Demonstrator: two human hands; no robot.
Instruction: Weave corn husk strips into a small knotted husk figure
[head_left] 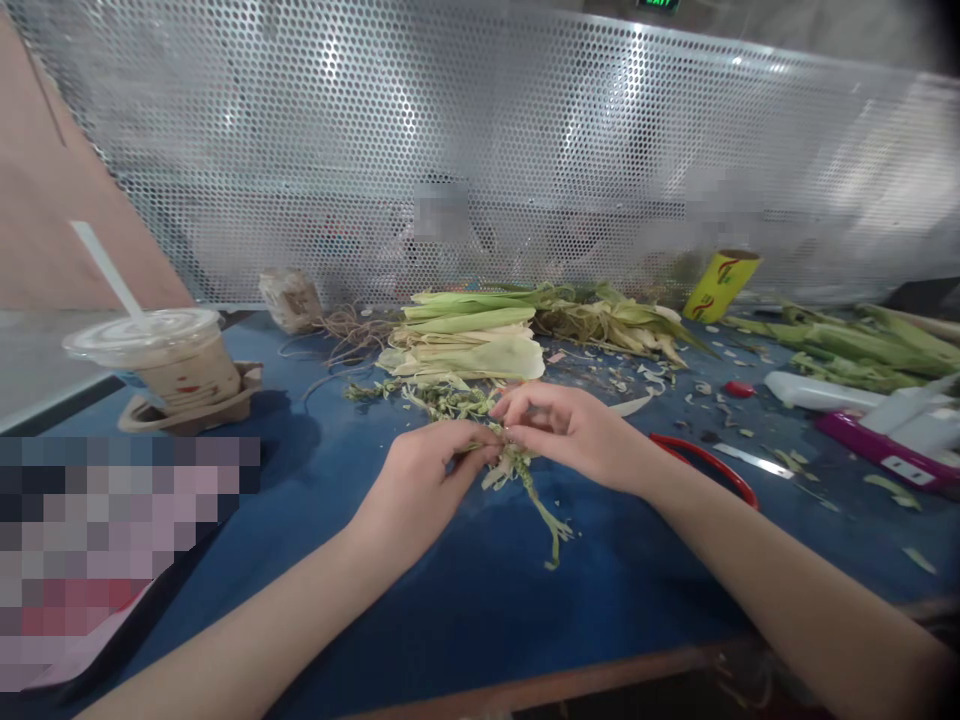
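Note:
My left hand [427,470] and my right hand [581,435] meet over the middle of the blue table, fingertips pinched close together. Between them is a greenish plaited strand of corn husk [531,485], whose frayed tail hangs toward me. The exact spot they pinch is partly hidden by the fingers. More knotted green husk [442,400] lies just beyond my fingers. Behind it is a layered stack of flat corn husks [472,345], pale at the front and greener at the back. Red-handled scissors [739,480] lie partly under my right forearm.
At left, a lidded drink cup [187,370] with a straw stands in a cardboard holder [251,380]. Twine [352,335] lies behind. Loose husks [622,325], a yellow roll [721,285], a glue gun [885,450] and scraps occupy the right. A perforated metal screen [495,130] bounds the back.

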